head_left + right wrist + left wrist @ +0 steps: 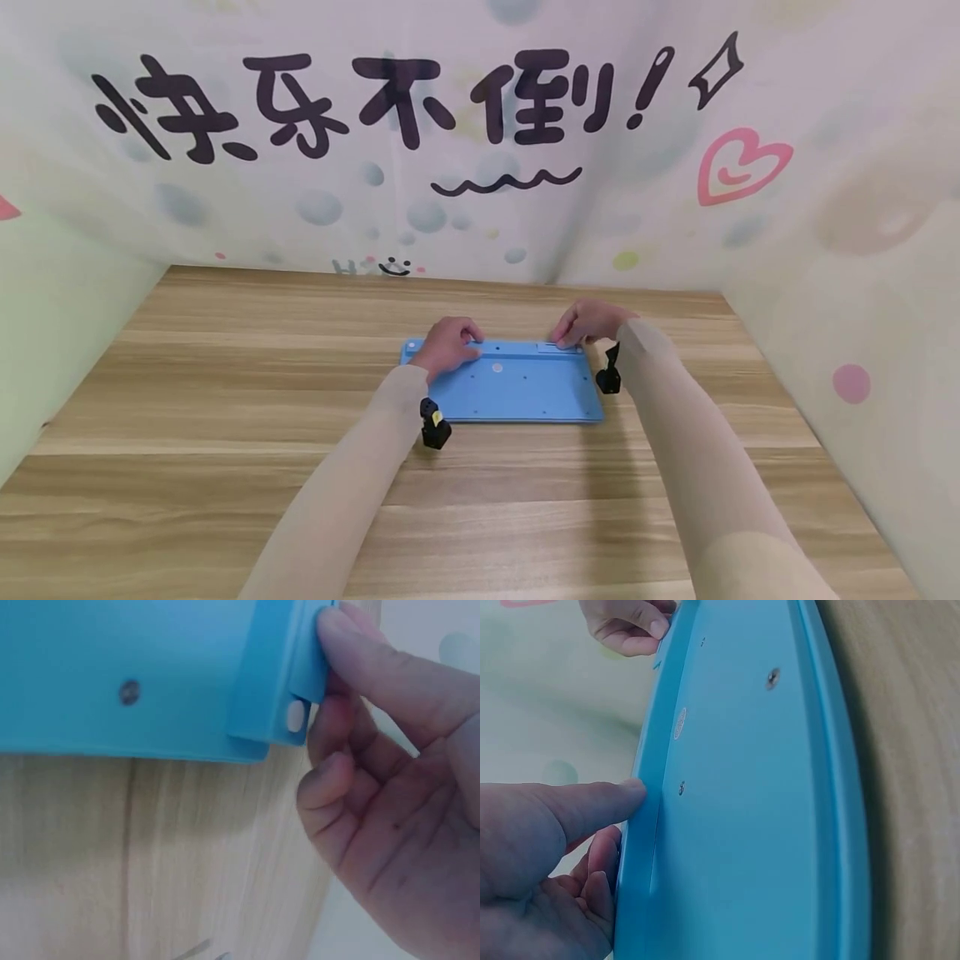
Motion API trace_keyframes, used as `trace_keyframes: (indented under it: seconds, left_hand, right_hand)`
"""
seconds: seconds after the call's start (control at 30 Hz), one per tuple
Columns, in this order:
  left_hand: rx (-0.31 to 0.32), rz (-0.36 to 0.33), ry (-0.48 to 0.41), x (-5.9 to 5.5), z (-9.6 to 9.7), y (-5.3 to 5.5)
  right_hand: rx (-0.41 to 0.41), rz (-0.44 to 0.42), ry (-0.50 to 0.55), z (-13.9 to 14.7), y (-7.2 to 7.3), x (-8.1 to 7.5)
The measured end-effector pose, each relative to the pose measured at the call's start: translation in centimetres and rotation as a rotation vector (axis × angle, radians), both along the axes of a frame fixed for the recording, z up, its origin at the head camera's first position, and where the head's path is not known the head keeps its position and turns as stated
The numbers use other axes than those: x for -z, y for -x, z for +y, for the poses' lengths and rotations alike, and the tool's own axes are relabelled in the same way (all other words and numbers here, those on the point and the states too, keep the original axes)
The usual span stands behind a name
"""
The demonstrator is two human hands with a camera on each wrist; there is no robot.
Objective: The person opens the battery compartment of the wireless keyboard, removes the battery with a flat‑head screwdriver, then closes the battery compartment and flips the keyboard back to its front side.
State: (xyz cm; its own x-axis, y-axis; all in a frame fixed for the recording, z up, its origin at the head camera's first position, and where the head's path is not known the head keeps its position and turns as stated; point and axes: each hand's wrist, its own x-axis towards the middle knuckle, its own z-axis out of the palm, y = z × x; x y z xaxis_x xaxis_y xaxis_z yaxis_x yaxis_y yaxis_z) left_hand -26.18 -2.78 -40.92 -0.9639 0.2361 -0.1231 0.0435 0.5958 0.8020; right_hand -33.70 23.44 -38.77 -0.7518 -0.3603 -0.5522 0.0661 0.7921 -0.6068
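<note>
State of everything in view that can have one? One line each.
Blue keyboard: underside up on the table; fully flat or not, can't tell.
Battery cover: end looks raised from the ridge; how loose, unclear.
White rubber foot: in place at the ridge's end.
Corner screw: seated in the underside.
Left hand: thumb on the ridge, fingers curled at its far edge.
Right hand: pinching the battery cover.

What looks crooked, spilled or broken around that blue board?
The small cover at one end of the blue board looks slightly askew: near the white foot, its edge seems to stand off rather than lie flush. The right hand grips there. I see no spill or breakage.
</note>
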Motion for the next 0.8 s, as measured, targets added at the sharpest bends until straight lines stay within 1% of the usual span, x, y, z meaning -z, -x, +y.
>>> trace_keyframes:
  seconds: [0.13,0.23,0.3,0.4,0.53,0.7,0.8]
  left_hand:
    - [0.003,0.000,-0.005,0.0,0.0,0.0]
    - [0.006,-0.005,-0.005,0.0,0.0,0.0]
    - [0.007,-0.005,-0.003,0.0,0.0,0.1]
    - [0.003,-0.001,-0.002,0.0,-0.2,0.0]
    - [0.003,0.006,-0.004,0.1,-0.2,0.0]
    - [0.004,0.009,0.003,0.1,-0.1,0.1]
    - [0.002,0.003,0.002,0.1,-0.1,0.1]
  right_hand:
    - [0.028,-0.092,0.024,0.2,0.7,0.2]
    - [0.051,-0.129,0.041,0.2,0.8,0.2]
    - [0.061,-0.135,0.037,0.1,0.6,0.0]
    - [0.026,-0.097,-0.015,-0.7,0.2,-0.7]
    - [-0.047,-0.003,-0.099,-1.5,-0.6,-1.6]
    - [-0.074,0.079,-0.110,-1.5,-1.1,-1.8]
    - [-0.088,0.090,-0.105,-1.3,-1.1,-1.8]
